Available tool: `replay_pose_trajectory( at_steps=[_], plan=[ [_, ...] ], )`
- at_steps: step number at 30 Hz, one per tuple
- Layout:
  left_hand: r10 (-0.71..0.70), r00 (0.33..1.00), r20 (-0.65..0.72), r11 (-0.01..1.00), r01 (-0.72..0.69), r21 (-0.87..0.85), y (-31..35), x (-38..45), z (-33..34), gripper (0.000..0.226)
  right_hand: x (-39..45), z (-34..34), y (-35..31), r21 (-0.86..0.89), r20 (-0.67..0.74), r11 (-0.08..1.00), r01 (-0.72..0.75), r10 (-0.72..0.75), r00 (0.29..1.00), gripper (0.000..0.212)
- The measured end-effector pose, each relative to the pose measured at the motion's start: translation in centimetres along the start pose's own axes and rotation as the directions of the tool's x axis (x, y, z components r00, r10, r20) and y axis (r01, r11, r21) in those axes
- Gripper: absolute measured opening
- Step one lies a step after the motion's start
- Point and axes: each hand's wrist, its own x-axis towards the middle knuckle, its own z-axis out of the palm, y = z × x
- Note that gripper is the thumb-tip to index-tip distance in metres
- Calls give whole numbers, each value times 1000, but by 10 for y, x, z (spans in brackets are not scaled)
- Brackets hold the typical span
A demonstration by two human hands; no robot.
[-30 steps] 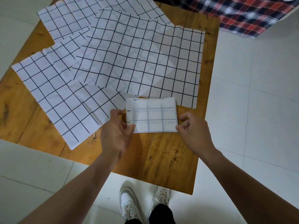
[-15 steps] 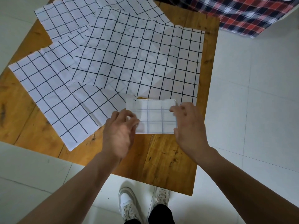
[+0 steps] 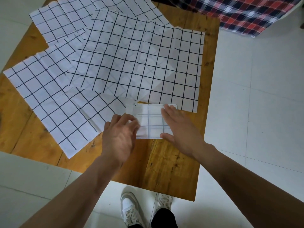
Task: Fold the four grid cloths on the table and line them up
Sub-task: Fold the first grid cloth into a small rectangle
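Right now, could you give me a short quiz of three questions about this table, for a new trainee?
1. True or false: the right hand lies flat on the folded cloth.
2. How many grid cloths lie unfolded on the table? A) one B) two C) three
3. Fill in: the checked red fabric lies beyond the table's far ____ corner.

Key
1. True: its fingers are straight and press the cloth's right part. The left hand hovers at the cloth's left edge, fingers loosely spread.
2. C: the top cloth overlaps the left cloth and the far cloth.
3. right
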Motion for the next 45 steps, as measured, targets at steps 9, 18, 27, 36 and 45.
replay_pose_trajectory(
  at_steps=[9, 18, 27, 36, 45],
  plan=[
    [80, 997, -8, 994, -80, 70, 13, -1, 2, 24, -5, 6, 20, -61, 41, 997, -47, 49, 998, 87],
    [196, 978, 70, 976, -201, 78, 36, 4, 37, 62, -4, 10, 29, -157, 34, 987, -22, 28, 999, 87],
    [214, 970, 116, 964, -229, 136, -22, -5, 23, 59, -14, 12, 45, -241, -10, 970, -9, 6, 1000, 63],
    [388, 910, 144, 918, -396, 30, -22, 0, 6, 62, -14, 9, 19, -108, -213, 994, -32, 9, 977, 51],
    [329, 896, 299, 913, -383, 143, 1, 3, -22, 55, -18, 4, 20, 74, -128, 997, 8, 1, 992, 56]
  ],
)
